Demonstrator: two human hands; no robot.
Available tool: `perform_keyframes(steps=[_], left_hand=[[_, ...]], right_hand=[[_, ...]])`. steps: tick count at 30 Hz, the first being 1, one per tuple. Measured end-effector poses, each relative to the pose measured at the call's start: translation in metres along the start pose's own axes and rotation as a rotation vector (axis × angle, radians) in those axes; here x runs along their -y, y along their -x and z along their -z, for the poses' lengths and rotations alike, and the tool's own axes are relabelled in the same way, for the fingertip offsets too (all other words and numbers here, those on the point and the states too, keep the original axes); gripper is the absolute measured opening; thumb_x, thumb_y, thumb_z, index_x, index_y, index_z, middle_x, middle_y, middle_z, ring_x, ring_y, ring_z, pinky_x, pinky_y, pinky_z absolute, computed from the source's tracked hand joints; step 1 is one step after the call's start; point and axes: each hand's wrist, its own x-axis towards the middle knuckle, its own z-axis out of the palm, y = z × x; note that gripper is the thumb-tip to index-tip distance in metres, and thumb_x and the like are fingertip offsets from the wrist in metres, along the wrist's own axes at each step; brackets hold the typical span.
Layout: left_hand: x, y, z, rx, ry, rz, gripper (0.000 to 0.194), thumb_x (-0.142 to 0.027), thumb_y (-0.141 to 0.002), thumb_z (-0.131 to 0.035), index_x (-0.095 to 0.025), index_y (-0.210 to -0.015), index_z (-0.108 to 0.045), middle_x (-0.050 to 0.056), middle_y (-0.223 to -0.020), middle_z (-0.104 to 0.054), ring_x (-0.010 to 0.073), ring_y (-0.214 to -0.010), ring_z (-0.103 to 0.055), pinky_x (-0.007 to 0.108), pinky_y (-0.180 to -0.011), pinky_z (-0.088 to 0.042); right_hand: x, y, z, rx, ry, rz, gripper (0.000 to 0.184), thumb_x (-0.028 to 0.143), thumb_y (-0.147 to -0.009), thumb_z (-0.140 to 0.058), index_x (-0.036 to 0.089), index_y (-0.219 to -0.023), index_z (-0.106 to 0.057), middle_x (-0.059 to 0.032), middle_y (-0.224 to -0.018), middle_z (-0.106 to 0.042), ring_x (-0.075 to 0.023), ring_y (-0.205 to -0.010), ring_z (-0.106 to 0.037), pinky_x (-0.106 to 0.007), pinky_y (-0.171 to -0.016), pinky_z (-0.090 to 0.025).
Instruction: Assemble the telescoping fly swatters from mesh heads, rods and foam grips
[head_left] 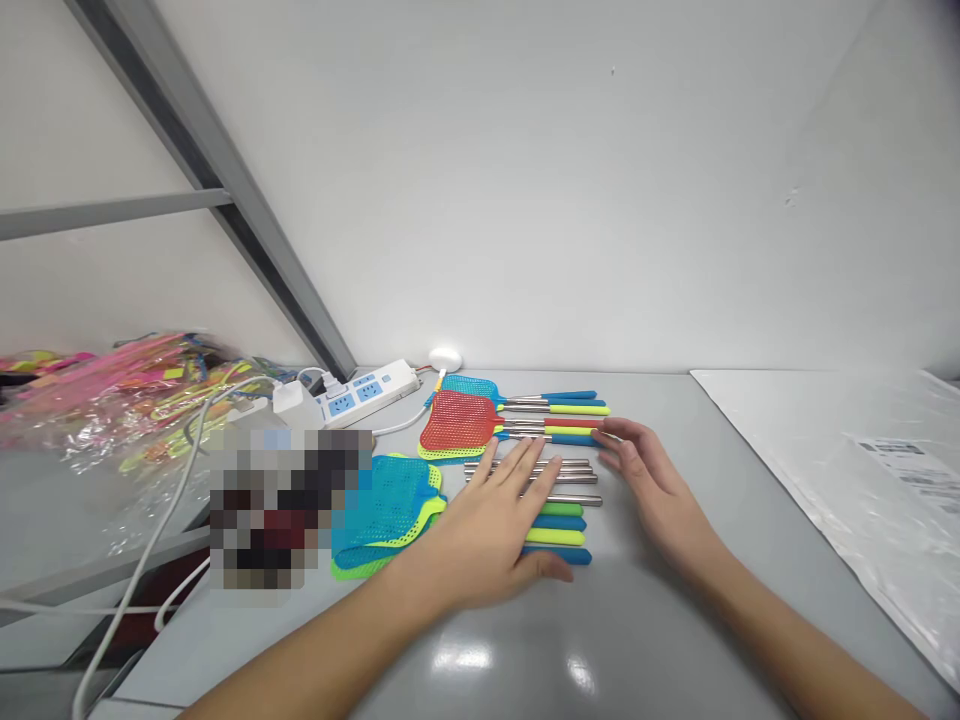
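Grey glossy table (pixel 645 640) under a plain white wall, seen from above our own arms. Nearest us, both forearms come in from the bottom edge, at about 6 o'clock. Our left hand (pixel 491 530) lies flat, palm down, on the near bundle of fly swatters (pixel 390 510), fingers (pixel 525 462) spread and pressing on the steel shafts and the green and blue grips; nothing is gripped, the hand is released and flat. Mesh heads of that bundle, blue and green, stick out at 9 o'clock of the hand. Our right hand (pixel 649 480) sits at 3 o'clock of the left, open, fingers loosely extended and pointing left, tips touching or just at the grip ends of the swatters; we cannot tell whether it rests on them or just beside. It holds nothing.

Just beyond, at 12 o'clock of the left hand, lies the far bundle of fly swatters (pixel 461 420), red mesh on top with blue and yellow-green underneath, handles pointing to 3 o'clock. Farther back, at 11 o'clock, a white power strip (pixel 364 390) with blue sockets and a plugged adapter, and a small white round puck (pixel 445 358) by the wall. White cables (pixel 150 550) run down at 8 o'clock past a blurred patch. At 9 o'clock far left, a clear bag of pink and yellow items (pixel 112 390). At 3 o'clock, a large plastic mailer (pixel 847 470) with a printed label lies flat on the table.
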Motion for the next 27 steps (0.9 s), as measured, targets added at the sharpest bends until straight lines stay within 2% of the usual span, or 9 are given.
perform_keyframes(steps=[3, 6, 10, 13, 19, 27], left_hand=[[-0.003, 0.000, -0.009, 0.006, 0.001, -0.003, 0.094, -0.074, -0.087, -0.038, -0.014, -0.155, -0.013, 0.020, -0.159, -0.020, 0.0328, -0.149, -0.011, 0.056, -0.117, -0.013], [-0.002, 0.000, -0.014, -0.006, 0.007, 0.015, 0.096, -0.076, -0.085, -0.037, -0.015, -0.155, -0.013, 0.019, -0.159, -0.020, 0.0335, -0.148, -0.011, 0.056, -0.118, -0.012], [-0.001, 0.001, -0.015, 0.007, 0.017, 0.023, 0.092, -0.073, -0.088, -0.037, -0.014, -0.155, -0.013, 0.018, -0.159, -0.020, 0.0331, -0.148, -0.012, 0.054, -0.118, -0.014], [-0.001, 0.001, -0.014, 0.017, 0.021, 0.016, 0.087, -0.068, -0.091, -0.036, -0.014, -0.155, -0.013, 0.018, -0.159, -0.019, 0.0320, -0.148, -0.012, 0.051, -0.118, -0.016], [-0.001, 0.002, -0.015, 0.038, 0.023, 0.032, 0.079, -0.063, -0.096, -0.031, -0.011, -0.154, -0.019, 0.019, -0.159, -0.017, 0.0300, -0.149, -0.011, 0.047, -0.119, -0.017], [-0.003, 0.001, -0.017, 0.012, 0.006, 0.071, 0.071, -0.058, -0.098, -0.032, -0.009, -0.150, -0.029, 0.018, -0.157, -0.026, 0.0303, -0.148, -0.016, 0.046, -0.118, -0.021]], right_hand=[[-0.015, 0.001, -0.013, -0.003, -0.116, 0.037, 0.042, 0.057, -0.098, -0.032, 0.032, -0.132, -0.040, -0.0061, -0.149, -0.041, -0.0210, -0.140, -0.038, -0.046, -0.114, -0.034], [-0.025, -0.001, -0.020, 0.008, -0.139, 0.076, 0.045, 0.058, -0.099, -0.024, 0.034, -0.136, -0.031, -0.0064, -0.154, -0.032, -0.0194, -0.143, -0.032, -0.045, -0.116, -0.031], [-0.027, -0.002, -0.024, 0.047, -0.146, 0.084, 0.048, 0.058, -0.099, -0.017, 0.035, -0.140, -0.023, -0.0063, -0.158, -0.024, -0.0178, -0.145, -0.028, -0.044, -0.117, -0.029], [-0.024, 0.000, -0.027, 0.089, -0.209, 0.091, 0.049, 0.060, -0.098, -0.020, 0.036, -0.141, -0.021, -0.0050, -0.160, -0.019, -0.0174, -0.147, -0.022, -0.043, -0.119, -0.025], [-0.020, 0.003, -0.032, 0.137, -0.269, 0.137, 0.050, 0.061, -0.097, -0.024, 0.036, -0.140, -0.020, -0.0035, -0.161, -0.017, -0.0157, -0.148, -0.015, -0.041, -0.121, -0.021], [-0.024, 0.002, -0.042, 0.133, -0.258, 0.214, 0.061, 0.071, -0.092, -0.022, 0.036, -0.142, -0.018, -0.0056, -0.162, -0.014, -0.0189, -0.149, -0.012, -0.046, -0.120, -0.022]])
